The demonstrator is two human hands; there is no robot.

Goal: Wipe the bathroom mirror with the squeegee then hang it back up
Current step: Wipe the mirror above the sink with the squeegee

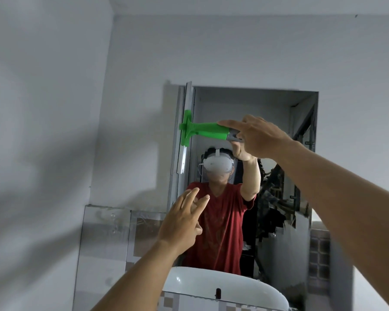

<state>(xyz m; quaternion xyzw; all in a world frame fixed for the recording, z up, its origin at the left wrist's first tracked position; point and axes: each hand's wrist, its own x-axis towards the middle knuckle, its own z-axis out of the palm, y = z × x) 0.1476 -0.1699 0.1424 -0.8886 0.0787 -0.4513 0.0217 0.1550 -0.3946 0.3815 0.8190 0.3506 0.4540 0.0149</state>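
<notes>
- Gripping the green squeegee by the far end of its handle, the right hand is reaching in from the right of the frame, fingers curled round the grey threaded end and the index finger lying along the green grip
- Lying roughly level, the handle is pointing toward the left of the frame, while the blade is standing upright against the left edge of the mirror, just above centre frame
- Hovering below centre frame, the left hand is holding nothing, its fingers spread loosely and pointing up toward the glass; contact with the glass cannot be told
- Reflecting in the glass, a person in a red shirt is wearing a white headset, one arm raised to the tool
- Showing at the bottom of the frame, a white washbasin is sitting beneath the mirror, with grey wall filling the upper and left areas
</notes>
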